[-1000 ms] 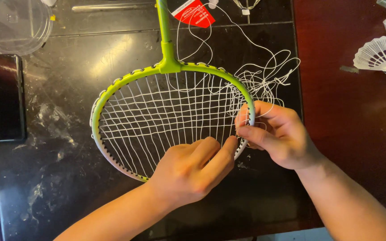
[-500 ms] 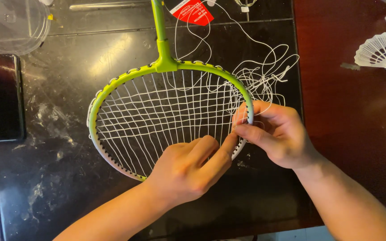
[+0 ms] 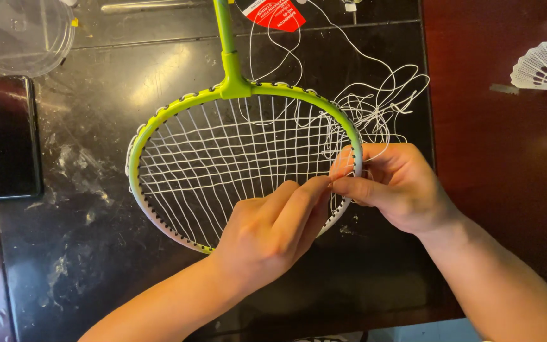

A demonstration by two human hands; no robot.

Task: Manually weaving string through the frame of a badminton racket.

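While a phone (image 3: 4, 136) lies at the far left of the dark table (image 3: 83, 253), the racket (image 3: 178, 111) rests flat mid-table, half strung. The left hand (image 3: 273, 231) sits on the string bed, fingertips pinched shut on a string (image 3: 324, 142) near the right rim. The right hand (image 3: 394, 187) grips that rim, thumb and forefinger closed on the same strand. Loose string coils beyond; a shuttlecock (image 3: 546, 63) lies far right. This looks like weaving a cross string; the next pull seems to need slack fed through without snagging.
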